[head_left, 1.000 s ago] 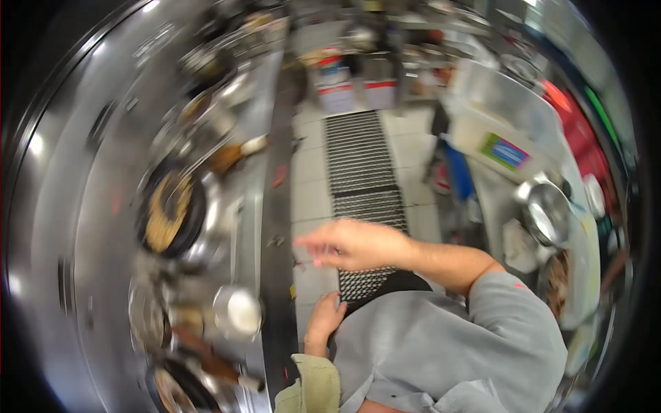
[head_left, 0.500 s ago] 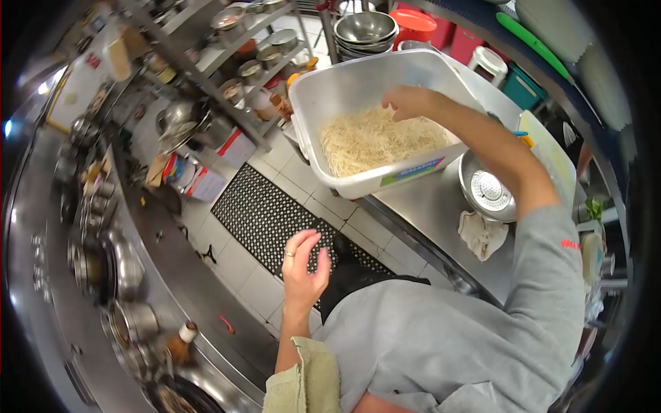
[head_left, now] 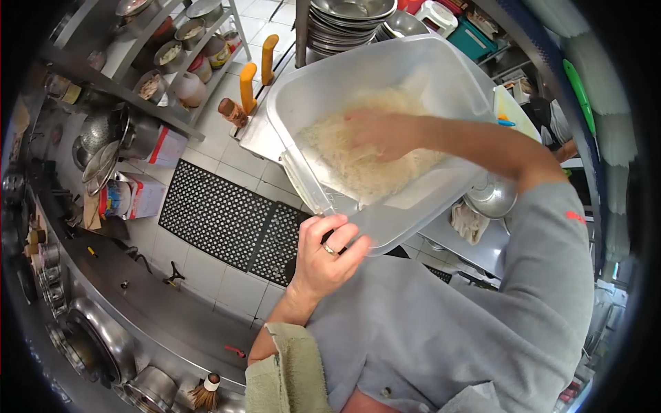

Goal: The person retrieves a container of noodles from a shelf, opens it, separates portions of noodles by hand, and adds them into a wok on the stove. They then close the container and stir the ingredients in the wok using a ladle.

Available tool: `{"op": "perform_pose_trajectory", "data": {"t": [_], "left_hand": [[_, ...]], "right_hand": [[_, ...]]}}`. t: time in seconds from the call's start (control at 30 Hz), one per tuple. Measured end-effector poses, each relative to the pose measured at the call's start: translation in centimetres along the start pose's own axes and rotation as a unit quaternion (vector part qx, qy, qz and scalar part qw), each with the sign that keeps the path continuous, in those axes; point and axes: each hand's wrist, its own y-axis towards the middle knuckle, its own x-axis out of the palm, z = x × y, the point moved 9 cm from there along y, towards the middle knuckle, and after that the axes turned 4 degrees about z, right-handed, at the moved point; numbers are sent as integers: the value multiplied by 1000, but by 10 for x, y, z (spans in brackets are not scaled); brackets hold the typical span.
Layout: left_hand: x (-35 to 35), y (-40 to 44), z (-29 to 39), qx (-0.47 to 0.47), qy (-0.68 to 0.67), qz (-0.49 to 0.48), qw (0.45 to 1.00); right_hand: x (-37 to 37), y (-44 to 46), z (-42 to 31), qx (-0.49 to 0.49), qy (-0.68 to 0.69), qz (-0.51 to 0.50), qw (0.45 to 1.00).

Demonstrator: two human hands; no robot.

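Note:
A large translucent plastic tub (head_left: 444, 76) is tilted toward me over the steel counter. Thin pale strands, like dry noodles (head_left: 399, 180), lie heaped in it, smeared by motion. My left hand (head_left: 329, 255), with a ring on one finger, is curled over the tub's near rim at the corner. Inside the tub, my right hand (head_left: 385, 134) reaches down into the noodles; its fingers are blurred and partly hidden among the strands. An olive towel (head_left: 289, 368) hangs over my left forearm.
Stacked steel bowls (head_left: 348, 31) stand behind the tub, and orange-handled tools (head_left: 248, 86) are beyond its left side. A steel colander (head_left: 491, 196) and a crumpled cloth (head_left: 469, 220) sit on the right. A black mat (head_left: 213, 217) covers the floor at left.
My left hand has moved from free air onto the tub's rim. The tub is now nearer and tipped toward me. My right hand has gone lower, into the noodles.

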Motion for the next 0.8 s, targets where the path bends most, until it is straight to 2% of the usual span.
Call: {"op": "perform_pose_trajectory", "data": {"t": [0.07,0.1,0.17,0.2,0.27,0.3,0.37,0.4,0.47,0.5,0.57,0.6,0.67,0.8], "left_hand": [[0,1,0,-6,0,-4,1000],[0,1,1,-6,-3,-1,1000],[2,1,-1,-22,-12,-1,1000],[2,2,0,-21,-18,-1,1000],[2,4,1,-35,-1,-13,999],[3,1,0,-41,-2,-10,999],[4,1,1,-51,2,-20,998],[5,2,0,-63,10,-24,998],[5,4,3,-64,19,-35,997],[5,6,3,-72,31,-47,996],[6,9,4,-74,45,-63,994],[6,8,3,-78,46,-62,994],[7,7,4,-82,45,-64,994],[5,12,6,-99,55,-75,991]], "right_hand": [[-28,-33,17,32,91,-15,995],[-44,-45,16,34,89,-19,995],[-87,-68,28,116,157,95,976],[-90,-78,37,121,156,94,976],[-78,-105,82,293,194,36,936],[-74,-109,80,297,197,37,934],[-46,-115,80,336,117,-90,930],[-41,-108,76,337,119,-89,930],[-15,-90,54,258,42,-185,947],[0,-89,58,261,46,-178,948],[12,-75,60,183,-105,-85,974],[9,-72,63,185,-103,-79,974],[6,-76,68,210,11,-77,975],[-1,-70,80,182,3,-32,983]]}}
